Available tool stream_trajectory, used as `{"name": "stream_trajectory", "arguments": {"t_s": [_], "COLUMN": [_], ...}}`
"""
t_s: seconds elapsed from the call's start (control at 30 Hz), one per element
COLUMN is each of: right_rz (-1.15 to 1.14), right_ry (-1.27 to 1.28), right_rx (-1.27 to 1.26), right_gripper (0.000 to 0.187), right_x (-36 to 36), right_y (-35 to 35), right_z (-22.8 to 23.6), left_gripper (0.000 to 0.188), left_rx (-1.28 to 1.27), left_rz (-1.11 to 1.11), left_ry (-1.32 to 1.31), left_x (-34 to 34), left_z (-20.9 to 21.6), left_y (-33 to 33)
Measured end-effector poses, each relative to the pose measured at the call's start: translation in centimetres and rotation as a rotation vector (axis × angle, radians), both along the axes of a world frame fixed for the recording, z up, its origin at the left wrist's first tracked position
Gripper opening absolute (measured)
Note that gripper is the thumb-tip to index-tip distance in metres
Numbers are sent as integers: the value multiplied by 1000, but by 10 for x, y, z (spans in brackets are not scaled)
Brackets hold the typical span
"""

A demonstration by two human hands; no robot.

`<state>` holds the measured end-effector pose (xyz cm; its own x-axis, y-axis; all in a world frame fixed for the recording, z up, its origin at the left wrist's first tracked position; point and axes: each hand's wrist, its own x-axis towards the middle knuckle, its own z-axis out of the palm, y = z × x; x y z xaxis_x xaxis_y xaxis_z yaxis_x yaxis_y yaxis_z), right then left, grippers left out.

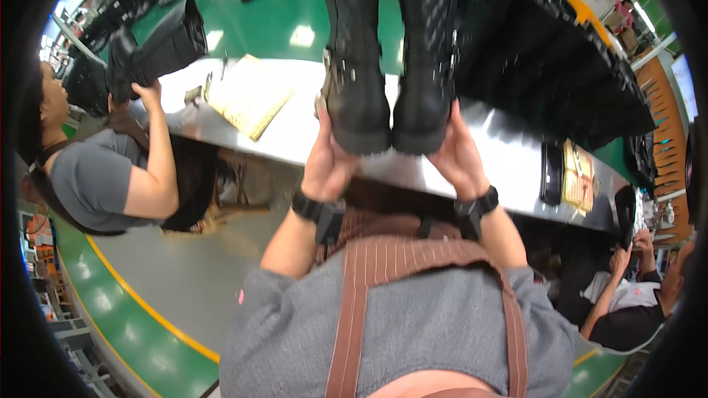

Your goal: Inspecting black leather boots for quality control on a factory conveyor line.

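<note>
A pair of tall black boots stands side by side in front of me, toes toward me, with quilted shafts and buckled ankle straps. My left hand (pixel 330 158) is closed around the outer side of the left boot (pixel 359 107), the thumb and palm along its foot. The right boot (pixel 422 110) is gripped by my right hand (pixel 459 153) at its outer side near the sole. Some fingers of both hands are hidden behind the boots. Under and behind them lies a shiny metal table (pixel 295 140).
On the table are a yellowish patterned cloth or pad (pixel 254 96) and a small yellowish bundle (pixel 579 177). Many black boots (pixel 546 51) stand close together at the right. A co-worker (pixel 110 169) at the left holds a black boot (pixel 166 48); another person (pixel 627 298) works at the right.
</note>
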<state>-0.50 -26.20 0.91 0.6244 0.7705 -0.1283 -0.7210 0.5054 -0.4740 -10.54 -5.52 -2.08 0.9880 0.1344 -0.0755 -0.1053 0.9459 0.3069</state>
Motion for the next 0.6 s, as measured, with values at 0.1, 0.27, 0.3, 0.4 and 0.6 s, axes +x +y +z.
{"name": "stream_trajectory", "arguments": {"t_s": [0.1, 0.27, 0.3, 0.4, 0.6], "right_rz": [-44, -4, 22, 25, 35], "right_ry": [-56, -13, -83, -104, -143], "right_rx": [-45, -184, -124, -144, -110], "right_gripper": [51, 47, 47, 48, 50], "right_x": [-3, -4, -3, -3, -3], "right_y": [1, -2, -3, -6, -7], "right_z": [-1, -5, -6, -13, -18], "left_gripper": [60, 60, 61, 64, 64], "left_rx": [51, 34, 16, 56, -16], "left_rz": [-73, -107, -95, -86, -162], "left_ry": [35, -83, -101, -78, -116], "left_x": [-3, 0, 0, 0, 2], "left_z": [-3, -11, -14, -23, -29], "left_y": [1, 2, 3, 3, 3]}}
